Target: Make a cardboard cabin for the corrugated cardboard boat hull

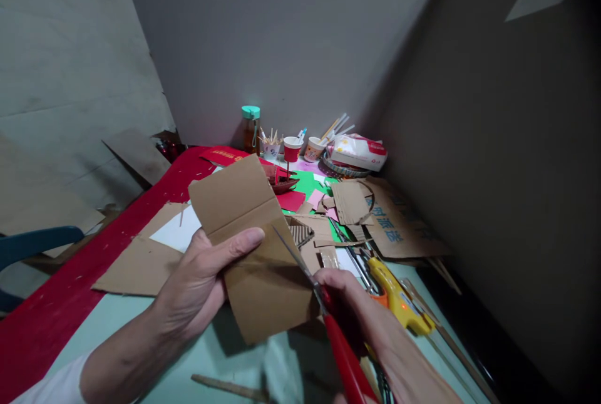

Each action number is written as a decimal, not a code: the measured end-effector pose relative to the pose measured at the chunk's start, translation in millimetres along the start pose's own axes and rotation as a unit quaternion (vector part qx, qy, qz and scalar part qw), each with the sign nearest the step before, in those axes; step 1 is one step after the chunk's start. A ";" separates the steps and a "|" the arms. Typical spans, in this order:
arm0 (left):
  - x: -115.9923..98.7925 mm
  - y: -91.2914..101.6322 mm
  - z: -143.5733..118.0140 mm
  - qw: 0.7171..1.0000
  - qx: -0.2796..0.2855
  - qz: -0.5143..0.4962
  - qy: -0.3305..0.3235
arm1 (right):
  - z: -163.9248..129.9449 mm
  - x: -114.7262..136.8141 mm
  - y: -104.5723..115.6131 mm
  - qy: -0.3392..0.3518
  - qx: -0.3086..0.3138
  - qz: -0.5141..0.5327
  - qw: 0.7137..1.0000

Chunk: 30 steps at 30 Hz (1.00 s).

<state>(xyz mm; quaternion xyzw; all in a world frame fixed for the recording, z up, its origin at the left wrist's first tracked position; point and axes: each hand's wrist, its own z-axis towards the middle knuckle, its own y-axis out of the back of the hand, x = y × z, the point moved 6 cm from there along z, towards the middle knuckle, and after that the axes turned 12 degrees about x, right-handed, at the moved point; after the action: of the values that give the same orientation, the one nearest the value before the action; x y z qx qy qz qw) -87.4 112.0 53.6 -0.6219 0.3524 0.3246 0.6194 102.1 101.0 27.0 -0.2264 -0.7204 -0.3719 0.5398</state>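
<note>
- Left hand (200, 282): is gripping a creased cardboard piece (270, 272), thumb pressing on the near face, fingers supporting from behind.
- Right hand (370, 313): is grasping red-handled scissors (337, 338); one blade is lying across the cardboard's face, pointing towards the left thumb. The other blade is not showing, so I cannot tell how wide they are standing.
- Work position: the cardboard is tilting up between both hands, above the pale green tabletop (117, 329).
- Step, as judged: cutting, with the scissors working in from the edge nearest the right hand.
- Next move, as judged: continuing this cut is calling for a firm left grip, blade kept on line, and the left thumb staying clear of the tip.
- Surroundings: a yellow glue gun (399, 297) is lying just right of the right hand; a flat cardboard sheet (136, 266) is resting left of the left hand; a small model boat (285, 186) is standing beyond both hands.
</note>
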 end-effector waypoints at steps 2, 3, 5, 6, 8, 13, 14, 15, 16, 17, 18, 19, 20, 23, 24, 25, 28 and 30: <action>-0.7 -0.5 -0.3 1.000 0.001 0.007 -0.008 | -5.6 -1.7 1.1 0.014 0.012 -0.034 0.999; -0.9 -0.5 -0.4 1.000 0.000 0.008 -0.013 | -10.2 0.0 2.1 0.024 0.014 -0.052 0.998; -0.7 0.0 -0.5 1.000 -0.005 0.011 -0.019 | -20.9 8.7 4.5 0.051 0.005 -0.084 0.995; -0.5 0.3 -0.4 1.000 -0.008 0.013 -0.021 | -25.7 14.6 5.6 0.063 -0.006 -0.095 0.993; 0.2 0.4 0.1 0.999 -0.009 0.016 -0.026 | -32.3 26.4 6.6 0.078 -0.026 -0.112 0.990; 3.5 -1.1 2.5 1.000 0.009 0.011 -0.018 | -32.0 37.9 6.4 0.066 -0.047 -0.113 0.990; 3.9 -1.0 2.8 1.000 0.009 0.011 -0.018 | -31.4 38.1 6.6 0.067 -0.051 -0.116 0.990; 4.2 -0.9 3.0 1.000 0.009 0.012 -0.019 | -31.0 38.1 6.8 0.071 -0.056 -0.118 0.989; 4.5 -0.6 3.1 1.000 0.007 0.013 -0.020 | -30.6 37.7 6.7 0.077 -0.059 -0.118 0.988; 5.3 -0.2 3.1 1.000 0.004 0.014 -0.018 | -30.5 37.4 6.6 0.084 -0.064 -0.116 0.988; 6.2 0.4 3.0 1.000 0.000 0.015 -0.016 | -30.4 37.1 6.6 0.091 -0.069 -0.113 0.987; 7.3 1.0 2.8 1.000 -0.004 0.014 -0.012 | -30.2 36.7 6.4 0.097 -0.073 -0.113 0.986; 8.2 1.5 2.7 1.000 -0.007 0.012 -0.009 | -30.0 36.4 6.1 0.102 -0.077 -0.116 0.985; 9.9 1.8 2.8 1.000 -0.012 0.005 -0.007 | -29.8 35.8 6.5 0.118 -0.095 -0.152 0.977; 10.0 1.5 3.0 1.000 -0.012 0.004 -0.008 | -30.0 35.6 6.7 0.123 -0.099 -0.169 0.973; 10.1 1.4 3.3 1.000 -0.013 0.003 -0.009 | -30.6 35.6 7.1 0.129 -0.105 -0.188 0.968; 10.2 1.7 3.3 1.000 -0.023 0.004 -0.012 | -33.5 36.6 8.2 0.146 -0.116 -0.252 0.950; 11.0 2.2 2.7 1.000 -0.027 0.002 -0.011 | -36.0 38.8 9.7 0.156 -0.127 -0.290 0.935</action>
<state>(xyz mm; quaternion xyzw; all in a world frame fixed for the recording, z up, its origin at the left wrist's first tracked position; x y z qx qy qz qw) -83.2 114.3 43.2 -0.6342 0.3379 0.3424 0.6053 118.9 76.0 71.6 -0.0132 -0.6079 -0.6317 0.4809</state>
